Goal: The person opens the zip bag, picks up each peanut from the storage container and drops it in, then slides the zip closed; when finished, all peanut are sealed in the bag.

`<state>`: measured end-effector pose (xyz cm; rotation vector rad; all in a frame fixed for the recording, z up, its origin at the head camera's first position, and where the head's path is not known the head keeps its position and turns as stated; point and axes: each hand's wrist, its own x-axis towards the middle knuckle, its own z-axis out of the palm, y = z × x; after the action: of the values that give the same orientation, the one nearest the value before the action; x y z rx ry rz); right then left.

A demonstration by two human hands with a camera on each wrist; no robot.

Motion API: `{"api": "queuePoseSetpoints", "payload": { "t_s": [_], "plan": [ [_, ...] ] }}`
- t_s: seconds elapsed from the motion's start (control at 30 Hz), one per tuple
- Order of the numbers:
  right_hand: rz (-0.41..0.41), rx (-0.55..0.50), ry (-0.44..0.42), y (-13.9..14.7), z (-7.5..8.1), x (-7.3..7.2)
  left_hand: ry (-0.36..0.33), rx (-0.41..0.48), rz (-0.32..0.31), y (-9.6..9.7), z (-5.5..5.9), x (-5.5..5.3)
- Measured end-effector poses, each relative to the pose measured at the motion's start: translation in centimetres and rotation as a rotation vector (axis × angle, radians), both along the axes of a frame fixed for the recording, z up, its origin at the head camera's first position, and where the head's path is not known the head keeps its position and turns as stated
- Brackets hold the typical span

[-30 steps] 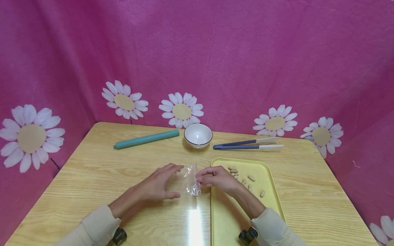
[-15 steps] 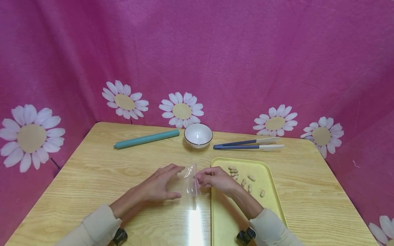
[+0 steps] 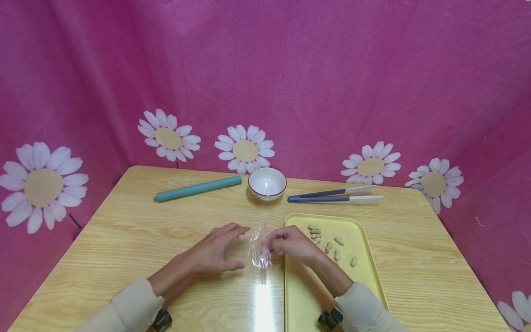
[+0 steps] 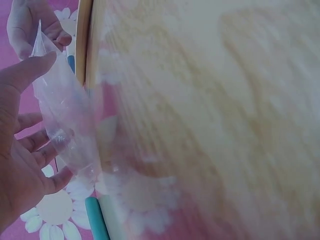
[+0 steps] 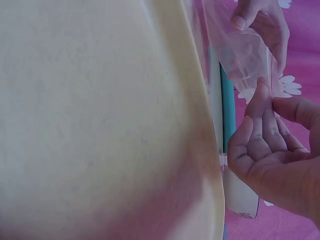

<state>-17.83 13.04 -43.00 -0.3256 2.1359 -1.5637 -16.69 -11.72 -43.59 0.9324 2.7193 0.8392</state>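
Note:
A small clear plastic zip bag (image 3: pixel 258 251) with a pinkish edge is held up over the table, left of the yellow tray. Thumb and fingertips of my right hand (image 3: pixel 292 242) pinch that edge, which shows closely in the right wrist view, where the bag (image 5: pixel 240 52) hangs from the pinch. On the bag's other side is my left hand (image 3: pixel 213 251), thumb and fingers spread apart. In the left wrist view its fingers lie around the bag (image 4: pixel 70 115); whether they touch it I cannot tell.
Several peanuts (image 3: pixel 337 254) lie in the yellow tray (image 3: pixel 365 276), beneath my right forearm. Along the back of the table (image 3: pixel 415 240) are a teal stick (image 3: pixel 199 188), a white bowl (image 3: pixel 267 182) with a dark rim, and blue-and-white tongs (image 3: pixel 332 196).
The plastic bag has flexed and its near corner sits slightly lower. My right hand stays pinched on its edge with only a small shift; the left hand holds nearly still.

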Motion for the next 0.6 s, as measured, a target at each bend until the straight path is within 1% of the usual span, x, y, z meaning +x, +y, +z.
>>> {"api": "queuePoseSetpoints", "payload": {
  "t_s": [0.07, 0.13, 0.17, 0.23, 0.27, 0.3, 0.33, 0.37, 0.43, 0.47, 0.53, 0.57, 0.6],
  "plan": [
    [-0.011, -0.001, -0.004, 0.0, 0.1, 0.1, 0.043, -0.011, 0.009, 0.1, 0.0, 0.0],
    [-0.023, -0.001, -0.011, 0.0, 0.1, 0.1, 0.098, -0.004, 0.043, 0.4, 0.2, 0.1],
    [-0.027, -0.002, -0.012, 0.0, 0.1, 0.2, 0.131, 0.008, 0.072, 0.6, 0.3, 0.1],
    [-0.034, -0.001, -0.011, 0.0, 0.2, 0.2, 0.174, 0.064, 0.14, 1.3, 0.7, 0.1],
    [-0.035, 0.001, -0.012, 0.0, 0.2, 0.2, 0.182, 0.108, 0.174, 1.8, 1.0, 0.2],
    [-0.037, -0.001, -0.014, 0.1, 0.2, 0.2, 0.177, 0.162, 0.196, 2.2, 1.3, 0.2],
    [-0.039, -0.002, -0.018, 0.1, 0.2, 0.3, 0.156, 0.216, 0.212, 2.6, 1.6, 0.2],
    [-0.04, -0.003, -0.021, 0.1, 0.3, 0.3, 0.113, 0.265, 0.223, 3.1, 2.0, 0.3],
    [-0.043, -0.006, -0.024, 0.1, 0.3, 0.4, -0.011, 0.361, 0.217, 3.8, 2.6, 0.2],
    [-0.042, -0.01, -0.024, 0.1, 0.3, 0.5, -0.084, 0.391, 0.212, 4.1, 2.8, 0.2],
    [-0.042, -0.026, -0.029, 0.2, 0.3, 0.6, -0.228, 0.424, 0.211, 4.6, 3.1, 0.0],
    [-0.04, -0.036, -0.031, 0.1, 0.3, 0.6, -0.288, 0.428, 0.217, 4.8, 3.1, -0.1],
    [-0.038, -0.047, -0.033, 0.1, 0.2, 0.7, -0.333, 0.43, 0.221, 5.0, 3.2, -0.1]
  ]
}}
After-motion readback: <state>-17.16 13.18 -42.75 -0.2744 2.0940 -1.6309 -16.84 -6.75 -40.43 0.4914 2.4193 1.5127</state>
